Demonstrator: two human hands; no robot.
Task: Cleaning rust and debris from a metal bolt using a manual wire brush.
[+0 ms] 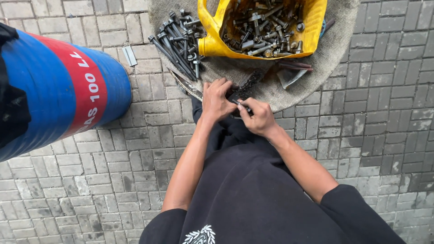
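Bolt (238,103) at frame center is pinched by our right hand (258,117) while our left hand (217,100) grips its dark part, both closed to steady it, below the yellow container (212,43).

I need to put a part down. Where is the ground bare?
Bare paving lies right of the sack and between the drum and the left hand. Crowded: the sack, with loose bolts and the yellow tub.
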